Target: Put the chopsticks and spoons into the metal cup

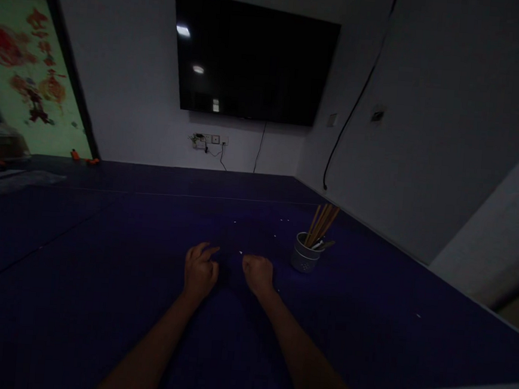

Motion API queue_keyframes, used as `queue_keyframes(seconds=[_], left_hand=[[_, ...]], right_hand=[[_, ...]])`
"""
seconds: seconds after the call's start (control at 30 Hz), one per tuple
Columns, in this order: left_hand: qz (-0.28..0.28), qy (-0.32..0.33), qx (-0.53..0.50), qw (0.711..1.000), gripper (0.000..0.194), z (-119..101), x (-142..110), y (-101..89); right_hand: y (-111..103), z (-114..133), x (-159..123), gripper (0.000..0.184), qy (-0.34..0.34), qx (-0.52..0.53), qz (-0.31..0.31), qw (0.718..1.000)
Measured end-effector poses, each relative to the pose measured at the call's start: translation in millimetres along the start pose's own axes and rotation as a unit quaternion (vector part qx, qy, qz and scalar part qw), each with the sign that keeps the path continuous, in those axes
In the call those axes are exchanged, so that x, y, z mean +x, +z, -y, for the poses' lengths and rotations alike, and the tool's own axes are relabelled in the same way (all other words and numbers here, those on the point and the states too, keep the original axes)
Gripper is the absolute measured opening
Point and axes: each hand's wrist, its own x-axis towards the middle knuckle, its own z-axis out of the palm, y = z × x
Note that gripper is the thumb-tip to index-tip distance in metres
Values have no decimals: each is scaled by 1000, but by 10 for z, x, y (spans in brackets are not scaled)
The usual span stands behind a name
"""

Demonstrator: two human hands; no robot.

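Over the dark blue tabletop point(111, 303), my left hand point(200, 272) is held with fingers bent and apart, and nothing shows between them. My right hand point(258, 273) is closed in a fist; its inner side faces away, so anything inside is hidden. A tiny white scrap point(240, 252) lies just beyond the right fist, in the gap between both hands. To the right of that hand stands a grey cup point(305, 259), upright, with several wooden sticks point(321, 224) and a light-coloured tool point(325, 245) leaning out of it.
More small white scraps point(418, 315) are scattered on the table. A crumpled clear plastic sheet point(15, 181) lies at the far left, near small orange objects point(75, 155). A black cable point(353, 109) hangs down the right wall. A television point(256, 59) is mounted on the wall ahead.
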Motion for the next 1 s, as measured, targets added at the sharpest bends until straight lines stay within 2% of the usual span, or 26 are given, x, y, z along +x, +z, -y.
queue_keyframes(seconds=[0.1,0.17,0.23,0.33,0.47,0.63,0.8,0.93,1.0], left_hand=[[-15,-7,5,1000,27,49,-9,-34],[-25,-4,8,1000,28,81,-22,-55],[-34,-8,12,999,31,109,-45,-66],[-49,-36,12,998,37,138,-79,-51],[-45,-82,-1,996,43,153,-86,-6],[-41,-99,-18,994,44,167,-64,-9],[-32,-86,-60,994,33,195,-48,-9],[-21,-80,-90,993,29,209,-53,77],[1,-84,-106,991,43,203,-67,137]], right_hand=[[-61,-59,27,27,32,18,-74,997],[-137,-126,60,31,93,19,-147,984],[-230,-204,92,36,169,-4,-190,967],[-352,-322,115,43,271,-55,-163,947],[-413,-443,112,42,313,-92,-119,938],[-370,-572,105,45,298,-74,-128,943],[-317,-678,110,47,247,-11,-191,950],[-256,-528,129,46,142,78,-231,960],[-204,-358,128,43,53,142,-226,962]])
